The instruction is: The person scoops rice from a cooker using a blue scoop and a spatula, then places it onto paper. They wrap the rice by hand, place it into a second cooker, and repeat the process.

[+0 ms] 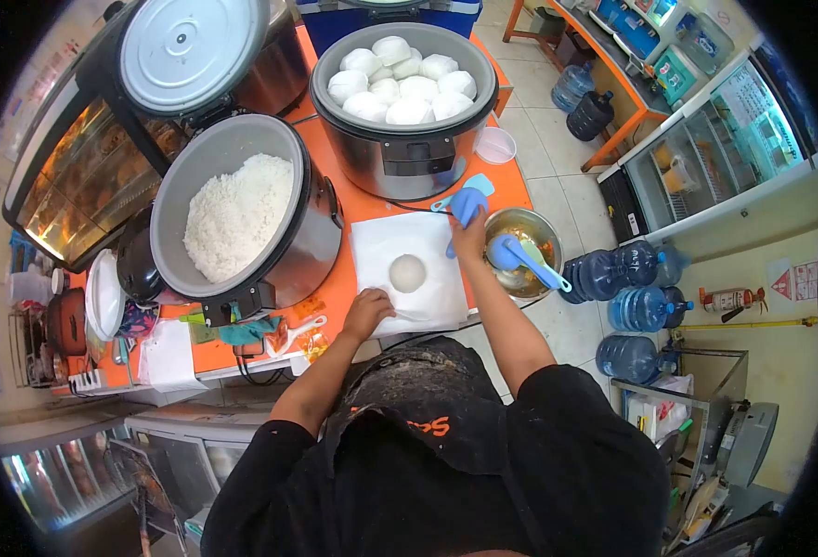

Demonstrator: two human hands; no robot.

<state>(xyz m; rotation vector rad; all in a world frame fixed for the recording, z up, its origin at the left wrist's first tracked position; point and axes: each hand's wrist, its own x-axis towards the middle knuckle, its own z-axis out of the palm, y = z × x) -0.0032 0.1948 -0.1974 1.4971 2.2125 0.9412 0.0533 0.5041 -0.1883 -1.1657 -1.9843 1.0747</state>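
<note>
A smooth white dome of rice (407,273) sits near the middle of a stack of white paper sheets (377,243) on the orange table. My left hand (369,312) lies on the paper's lower left edge, fingers stretched out and resting on it. Above the paper's right side, my right hand (469,237) is closed around a blue plastic scoop (467,205), its rounded end toward the far side. To the right, a metal bowl (550,232) holds orange-tinted liquid, with a blue ladle (509,251) and a pale turquoise-handled utensil (558,278) leaning in it.
A large open rice cooker (162,243) with loose rice stands at left. Another cooker (409,167) holds several white wrapped portions at the back. A turquoise spatula (480,184) and a clear cup (495,146) lie near the table's right edge. Water jugs (613,274) stand on the floor.
</note>
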